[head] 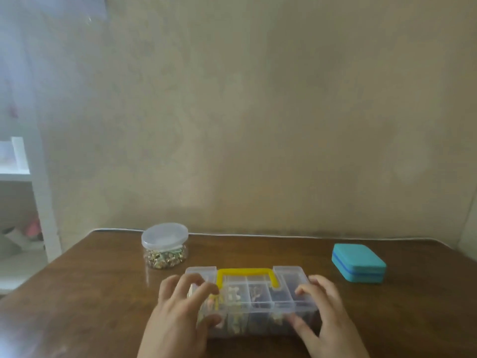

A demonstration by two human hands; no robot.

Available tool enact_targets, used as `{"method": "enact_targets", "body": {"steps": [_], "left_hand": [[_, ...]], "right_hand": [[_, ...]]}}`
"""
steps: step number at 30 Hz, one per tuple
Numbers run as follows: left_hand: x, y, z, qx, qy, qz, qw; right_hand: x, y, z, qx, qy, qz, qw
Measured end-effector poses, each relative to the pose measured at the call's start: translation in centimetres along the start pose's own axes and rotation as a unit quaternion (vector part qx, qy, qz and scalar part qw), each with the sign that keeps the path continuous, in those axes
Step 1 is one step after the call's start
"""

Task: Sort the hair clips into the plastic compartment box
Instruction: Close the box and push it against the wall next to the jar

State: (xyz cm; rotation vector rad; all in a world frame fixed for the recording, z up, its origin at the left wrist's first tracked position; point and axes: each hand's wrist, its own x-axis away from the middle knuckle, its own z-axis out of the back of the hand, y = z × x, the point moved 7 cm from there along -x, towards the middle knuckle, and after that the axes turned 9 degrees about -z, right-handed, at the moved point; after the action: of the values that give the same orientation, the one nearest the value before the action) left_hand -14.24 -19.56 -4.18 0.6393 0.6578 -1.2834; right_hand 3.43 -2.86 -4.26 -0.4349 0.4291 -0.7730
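Two bare hands frame our clear plastic compartment box [260, 301] near the front of a dark brown wooden worktop [90, 293]. Our left hand [180, 306] spreads its fingers over the lid's left end, thumb against the front wall, a grip closed on the box; our right hand [325, 308] clasps the right end the same way. The lid is shut, its yellow handle [246, 272] on the far side, and small hair clips [233, 293] show blurred through the compartments. Behind sits a lidded round jar [164, 245] of small gold pieces; well to the right, a teal case [358, 262]. A mottled beige wall [258, 112] backs the worktop, with white shelving [31, 189] at left.
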Motion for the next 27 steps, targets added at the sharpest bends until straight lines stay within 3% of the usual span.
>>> {"method": "enact_targets", "body": {"steps": [2,6,11,16,22,27], "left_hand": [[-0.3,-0.1,-0.8,0.007,0.005,0.018,1.000],[-2.0,-0.4,-2.2,-0.022,0.042,-0.025,0.999],[-6.5,-4.3,-7.0,-0.033,-0.037,0.035,0.998],[-11.4,-8.2,-11.6,-0.052,-0.030,0.070,0.996],[-14.5,-11.0,-14.7,-0.020,-0.035,0.125,0.991],[-14.6,-10.7,-14.4,-0.054,-0.036,0.102,0.993]], "right_hand": [[-0.5,0.4,-0.4,-0.018,-0.005,-0.029,0.999],[-3.4,0.5,-0.1,0.057,-0.034,-0.048,0.997],[-9.6,0.8,-0.6,0.091,-0.004,-0.064,0.994],[-17.0,2.3,-3.1,0.133,0.050,-0.054,0.988],[-22.5,3.2,-5.1,0.115,0.048,-0.062,0.990],[-23.4,3.7,-5.4,0.072,0.056,-0.043,0.995]]}}
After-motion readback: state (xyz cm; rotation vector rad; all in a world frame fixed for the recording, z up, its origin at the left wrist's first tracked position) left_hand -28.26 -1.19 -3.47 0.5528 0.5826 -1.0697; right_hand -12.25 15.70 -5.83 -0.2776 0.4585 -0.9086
